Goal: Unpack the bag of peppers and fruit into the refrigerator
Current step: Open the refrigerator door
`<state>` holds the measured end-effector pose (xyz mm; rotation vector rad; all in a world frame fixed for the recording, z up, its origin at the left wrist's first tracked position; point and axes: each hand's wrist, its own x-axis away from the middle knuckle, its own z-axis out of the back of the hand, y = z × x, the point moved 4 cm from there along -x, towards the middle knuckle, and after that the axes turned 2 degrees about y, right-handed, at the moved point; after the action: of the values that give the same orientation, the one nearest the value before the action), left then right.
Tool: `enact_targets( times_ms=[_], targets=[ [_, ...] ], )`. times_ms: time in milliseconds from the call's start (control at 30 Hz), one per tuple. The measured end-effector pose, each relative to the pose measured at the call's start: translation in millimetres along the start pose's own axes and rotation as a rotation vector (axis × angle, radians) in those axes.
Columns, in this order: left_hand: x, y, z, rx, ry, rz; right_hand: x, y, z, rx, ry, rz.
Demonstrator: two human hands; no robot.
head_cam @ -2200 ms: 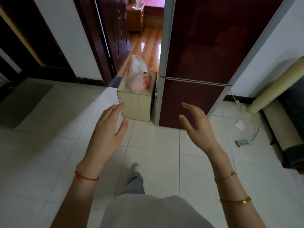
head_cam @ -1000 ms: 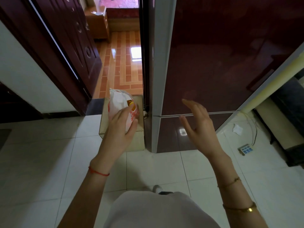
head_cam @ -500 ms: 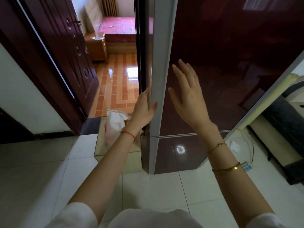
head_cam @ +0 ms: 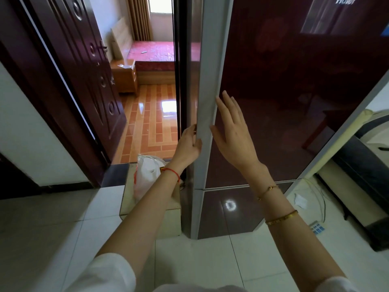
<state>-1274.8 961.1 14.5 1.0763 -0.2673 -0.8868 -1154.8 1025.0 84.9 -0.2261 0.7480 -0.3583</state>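
A person faces a dark red fridge (head_cam: 284, 102), door closed. The left hand (head_cam: 188, 144) curls its fingers round the door's grey edge. The right hand (head_cam: 233, 131), at 3 o'clock of it, hovers by the door, fingers straight and slightly spread. The bag (head_cam: 145, 175) sits on a box (head_cam: 168, 218) at 7 o'clock of the left hand.

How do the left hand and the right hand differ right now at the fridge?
The left hand grips the grey edge of the upper refrigerator door, fingers hooked behind it; the right hand is spread open with straight fingers at the door's dark red front. The left wrist wears a red string, the right wrist gold bracelets. The left hand sits lower, above the white bag. Both are at the closed door's left edge.
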Motion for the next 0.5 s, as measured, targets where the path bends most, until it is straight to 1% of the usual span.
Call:
enact_targets(
  times_ms=[233, 400, 500],
  targets=[
    [13.6, 1.7, 3.9, 0.014, -0.069, -0.019, 11.0, -5.7, -2.5, 0.003, 0.012, -0.015],
    [49.8, 7.1, 1.2, 0.052, 0.000, -0.126, 38.4, -18.1, 11.2, 0.053, 0.185, -0.021],
    [63.1, 11.7, -0.1, 0.070, 0.027, -0.200, 63.4, -21.7, 21.8, 0.098, 0.261, -0.029]
  ],
)
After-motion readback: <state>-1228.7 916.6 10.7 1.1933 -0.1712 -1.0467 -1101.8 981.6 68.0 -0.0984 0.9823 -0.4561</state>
